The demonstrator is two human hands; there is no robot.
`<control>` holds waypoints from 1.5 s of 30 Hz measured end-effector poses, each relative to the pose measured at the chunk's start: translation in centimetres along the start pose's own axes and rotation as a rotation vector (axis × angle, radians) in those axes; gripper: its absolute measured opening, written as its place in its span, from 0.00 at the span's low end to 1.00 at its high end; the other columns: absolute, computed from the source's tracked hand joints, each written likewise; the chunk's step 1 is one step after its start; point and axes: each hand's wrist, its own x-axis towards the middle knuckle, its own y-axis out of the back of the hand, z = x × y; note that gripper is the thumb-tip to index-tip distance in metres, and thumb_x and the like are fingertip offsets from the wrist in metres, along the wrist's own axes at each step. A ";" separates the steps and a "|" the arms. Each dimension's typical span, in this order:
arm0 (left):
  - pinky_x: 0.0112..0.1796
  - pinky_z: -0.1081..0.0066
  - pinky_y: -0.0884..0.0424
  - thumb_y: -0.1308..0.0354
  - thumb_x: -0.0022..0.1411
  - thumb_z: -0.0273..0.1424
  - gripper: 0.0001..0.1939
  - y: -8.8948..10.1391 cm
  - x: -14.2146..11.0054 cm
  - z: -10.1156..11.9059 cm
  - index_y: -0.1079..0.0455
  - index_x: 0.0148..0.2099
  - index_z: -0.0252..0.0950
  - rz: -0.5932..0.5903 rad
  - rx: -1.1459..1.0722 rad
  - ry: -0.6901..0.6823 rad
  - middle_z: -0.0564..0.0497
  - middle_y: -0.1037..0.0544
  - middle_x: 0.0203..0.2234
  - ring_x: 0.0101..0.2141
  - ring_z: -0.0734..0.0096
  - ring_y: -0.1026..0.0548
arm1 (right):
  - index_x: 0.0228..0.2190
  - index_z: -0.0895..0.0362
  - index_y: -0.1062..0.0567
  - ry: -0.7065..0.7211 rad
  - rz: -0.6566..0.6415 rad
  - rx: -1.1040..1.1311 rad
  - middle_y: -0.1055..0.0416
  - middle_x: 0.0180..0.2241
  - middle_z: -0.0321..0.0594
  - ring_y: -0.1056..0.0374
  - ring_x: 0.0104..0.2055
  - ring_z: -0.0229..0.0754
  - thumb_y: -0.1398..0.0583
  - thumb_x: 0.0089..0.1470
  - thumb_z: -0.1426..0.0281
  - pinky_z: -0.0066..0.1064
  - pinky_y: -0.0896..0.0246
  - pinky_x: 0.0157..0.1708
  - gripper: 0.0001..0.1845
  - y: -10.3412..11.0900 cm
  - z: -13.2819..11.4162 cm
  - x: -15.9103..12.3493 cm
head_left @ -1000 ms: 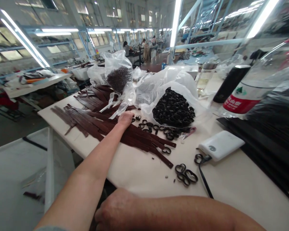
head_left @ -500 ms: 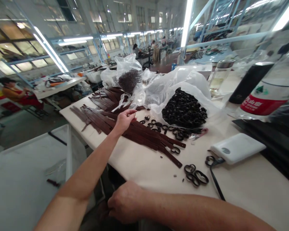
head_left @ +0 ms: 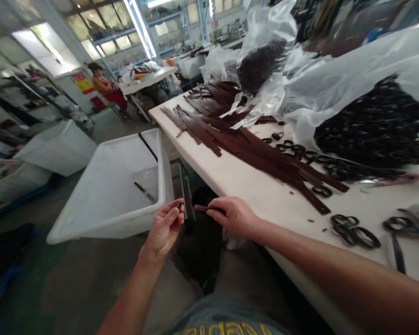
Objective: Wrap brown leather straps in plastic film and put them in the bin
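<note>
Down below the table edge, the left hand (head_left: 165,226) pinches a small dark piece (head_left: 178,204) between thumb and fingertips, the other fingers loosely curled; what the piece is cannot be told. Just right of it, the right hand (head_left: 234,215) is closed on the end of a dark brown strap (head_left: 201,208), short and flat. Both are held above the lap, beside the white bin (head_left: 111,195). Further right, more straps (head_left: 251,149) lie spread on the table (head_left: 237,181) with black rings (head_left: 351,232).
</note>
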 end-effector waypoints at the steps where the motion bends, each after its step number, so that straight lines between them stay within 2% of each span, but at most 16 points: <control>1: 0.23 0.87 0.27 0.23 0.38 0.31 0.22 0.5 -0.7 -0.6 0.21 0.38 0.31 0.026 -0.044 0.025 0.52 0.21 0.25 0.21 0.85 0.26 | 0.36 0.56 0.22 0.023 0.043 0.016 0.24 0.31 0.38 0.32 0.31 0.37 0.43 0.60 0.67 0.26 0.44 0.31 0.10 0.1 -0.3 -0.2; 4: 0.22 0.87 0.28 0.23 0.37 0.32 0.22 0.9 -2.3 -2.2 0.22 0.36 0.30 0.068 -0.137 0.115 0.52 0.22 0.24 0.20 0.85 0.27 | 0.34 0.57 0.23 0.136 0.160 0.039 0.26 0.30 0.37 0.32 0.30 0.36 0.43 0.60 0.68 0.25 0.44 0.31 0.09 0.1 -1.2 -1.1; 7: 0.20 0.87 0.30 0.23 0.38 0.32 0.19 0.3 -3.0 -3.4 0.24 0.32 0.30 0.073 -0.175 0.169 0.54 0.23 0.23 0.19 0.86 0.29 | 0.34 0.57 0.24 0.236 0.192 -0.045 0.26 0.29 0.37 0.33 0.30 0.35 0.44 0.61 0.68 0.24 0.46 0.29 0.09 0.0 -1.5 -1.7; 10: 0.18 0.88 0.32 0.23 0.39 0.32 0.19 -0.5 -3.0 -3.7 0.26 0.32 0.29 0.073 -0.167 0.205 0.54 0.25 0.21 0.17 0.88 0.32 | 0.33 0.57 0.25 0.306 0.179 -0.211 0.28 0.28 0.37 0.34 0.28 0.35 0.46 0.63 0.67 0.26 0.50 0.25 0.12 -0.1 -1.4 -1.9; 15: 0.17 0.89 0.35 0.23 0.39 0.36 0.22 -1.1 -2.7 -3.2 0.27 0.32 0.29 0.059 -0.089 0.249 0.56 0.27 0.20 0.17 0.89 0.33 | 0.30 0.57 0.27 0.331 0.127 -0.445 0.31 0.26 0.35 0.39 0.25 0.35 0.47 0.63 0.69 0.30 0.57 0.23 0.12 0.0 -1.4 -1.7; 22: 0.14 0.85 0.40 0.26 0.39 0.45 0.25 -0.6 -2.3 -2.6 0.31 0.25 0.31 -0.034 0.178 0.191 0.56 0.28 0.16 0.13 0.86 0.35 | 0.31 0.58 0.29 0.497 0.046 -0.533 0.33 0.26 0.37 0.40 0.25 0.37 0.48 0.62 0.74 0.31 0.54 0.25 0.10 0.0 -1.8 -1.8; 26: 0.15 0.81 0.38 0.29 0.45 0.45 0.22 -0.9 -2.3 -2.8 0.29 0.23 0.31 -0.133 0.423 0.114 0.54 0.28 0.14 0.14 0.81 0.33 | 0.31 0.58 0.28 0.466 -0.047 -0.462 0.31 0.27 0.37 0.39 0.25 0.37 0.46 0.62 0.73 0.30 0.53 0.25 0.09 -0.2 -1.7 -1.7; 28: 0.17 0.80 0.35 0.29 0.48 0.42 0.18 -1.1 -2.4 -3.0 0.27 0.26 0.31 -0.139 0.489 0.051 0.53 0.26 0.16 0.15 0.79 0.31 | 0.31 0.58 0.27 0.402 -0.041 -0.370 0.30 0.28 0.38 0.36 0.26 0.36 0.46 0.63 0.72 0.29 0.53 0.25 0.10 -0.3 -1.4 -1.6; 30: 0.20 0.80 0.33 0.29 0.48 0.38 0.15 -1.3 -2.6 -3.3 0.23 0.34 0.33 -0.127 0.428 -0.017 0.52 0.24 0.20 0.18 0.79 0.29 | 0.32 0.58 0.26 0.301 0.019 -0.228 0.27 0.29 0.39 0.33 0.29 0.36 0.46 0.63 0.70 0.27 0.50 0.26 0.10 -0.4 -1.0 -1.4; 33: 0.23 0.81 0.32 0.27 0.46 0.33 0.20 -1.4 -2.8 -3.5 0.22 0.43 0.36 -0.114 0.227 -0.052 0.52 0.22 0.26 0.21 0.80 0.28 | 0.35 0.58 0.24 0.222 0.064 -0.040 0.24 0.33 0.40 0.30 0.33 0.37 0.43 0.62 0.70 0.26 0.45 0.31 0.08 -0.5 -0.6 -1.2; 37: 0.22 0.82 0.33 0.26 0.42 0.32 0.18 -1.6 -3.0 -3.9 0.20 0.38 0.36 -0.085 0.115 -0.022 0.53 0.22 0.25 0.20 0.82 0.30 | 0.31 0.59 0.24 0.259 0.055 0.042 0.26 0.30 0.39 0.32 0.31 0.37 0.43 0.61 0.70 0.25 0.44 0.30 0.09 -0.9 -1.0 -1.2; 41: 0.25 0.81 0.31 0.27 0.46 0.33 0.15 -1.9 -3.3 -4.5 0.20 0.38 0.37 -0.048 0.161 -0.111 0.52 0.20 0.28 0.22 0.81 0.29 | 0.31 0.58 0.24 0.257 0.039 0.066 0.26 0.29 0.38 0.33 0.30 0.36 0.42 0.61 0.70 0.25 0.45 0.30 0.09 -0.9 -1.3 -1.2; 45: 0.31 0.79 0.26 0.29 0.50 0.35 0.12 -1.9 -3.4 -4.2 0.20 0.37 0.36 0.007 0.195 -0.179 0.50 0.19 0.31 0.28 0.76 0.23 | 0.36 0.58 0.24 0.176 -0.023 0.146 0.24 0.31 0.39 0.31 0.31 0.37 0.42 0.61 0.66 0.25 0.44 0.31 0.10 -0.7 -1.1 -1.2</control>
